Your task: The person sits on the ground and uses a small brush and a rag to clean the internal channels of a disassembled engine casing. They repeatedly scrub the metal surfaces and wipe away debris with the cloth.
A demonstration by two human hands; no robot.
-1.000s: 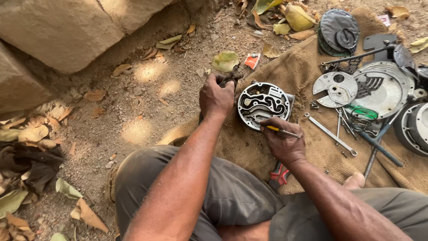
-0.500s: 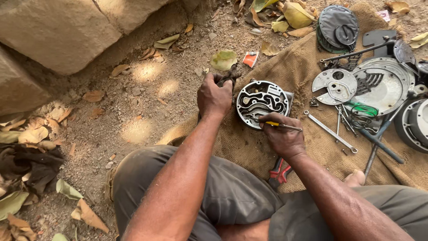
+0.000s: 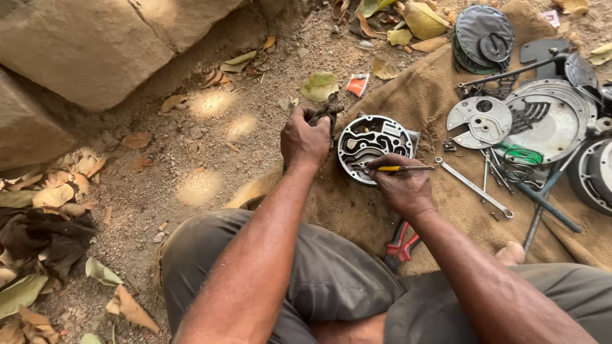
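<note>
Under me, far and to the left, big stone blocks (image 3: 95,51) wall off the dirt (image 3: 191,165), and their tops run out of view. Sackcloth (image 3: 395,210) covers the ground to the right, its left edge ending just beside my left knee, its right side cut off by the frame. My trousers (image 3: 319,274) fill the near middle and hide the cloth's near edge.

On the cloth's far right lie metal parts: a large round cover (image 3: 548,121), a smaller disc (image 3: 486,121) overlapping it, a dark cap (image 3: 484,35) beyond them, and a round housing (image 3: 596,175) only half in view. What sits under the dark rods there I cannot make out.

Between my hands lies the round plate (image 3: 373,143) with curved channels, near the cloth's left edge. My left hand (image 3: 306,140) is clenched on a dark, dirty lump (image 3: 328,111) at the plate's far left rim; my fingers hide most of it, so I cannot tell what it is. My right hand (image 3: 405,188) rests on the plate's near right rim, fingers pinched around a thin yellow-handled tool (image 3: 398,168) pointing right. My hand covers its other end.

A spanner (image 3: 475,188) lies just right of that hand, with bare cloth near it. Red pliers (image 3: 401,245) poke out under my right forearm, half hidden. Left of the cloth the dirt is open, with only dry leaves (image 3: 64,191).
</note>
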